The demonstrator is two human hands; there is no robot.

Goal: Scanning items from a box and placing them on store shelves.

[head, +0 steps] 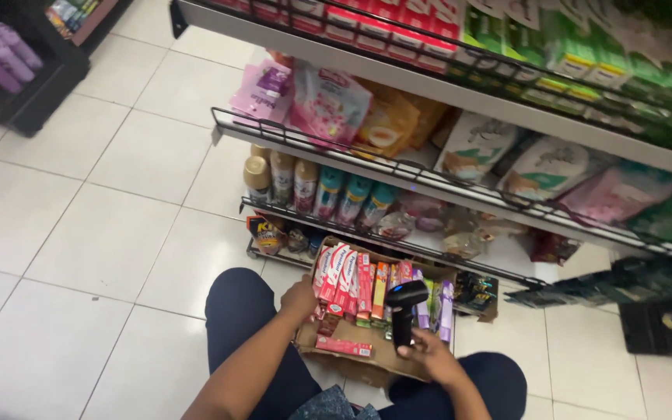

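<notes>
A cardboard box (367, 362) rests between my knees on the floor, packed with upright red and white toothpaste cartons (344, 280) and a few purple ones. My left hand (299, 299) grips the box's left edge beside the red cartons. My right hand (429, 351) holds a black handheld scanner (404, 305) by its handle, with the scanner head over the cartons in the middle of the box. One red carton (344, 346) lies flat on the box bottom near me.
A store shelf unit (460, 194) stands right in front, with pouches, spray cans and bottles (305, 183) on its tiers. White tiled floor (79, 233) spreads to the left. A dark display rack (9, 70) stands at the far left.
</notes>
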